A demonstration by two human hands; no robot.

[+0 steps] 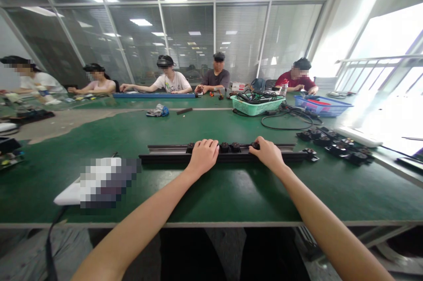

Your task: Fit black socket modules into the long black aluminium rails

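A long black metal channel rail (pixel 165 157) lies crosswise on the green table in front of me. Several small black parts sit in its groove, two of them black blocks (pixel 230 146) visible between my hands. My left hand (pixel 203 156) is closed over the rail, its fingers curled across the top edge beside another black block (pixel 190 147). Toward the rail's right end, my right hand (pixel 268 153) pinches a small black part (pixel 255 145) at the groove. The undersides of my fingers are hidden.
More black parts (pixel 337 144) are scattered at the right, near a white strip (pixel 360 137). A green basket (pixel 259 107) of cables and a blue basket (pixel 322 108) stand beyond. A blurred white object (pixel 69 192) lies left. Several people sit across the table (pixel 211 124).
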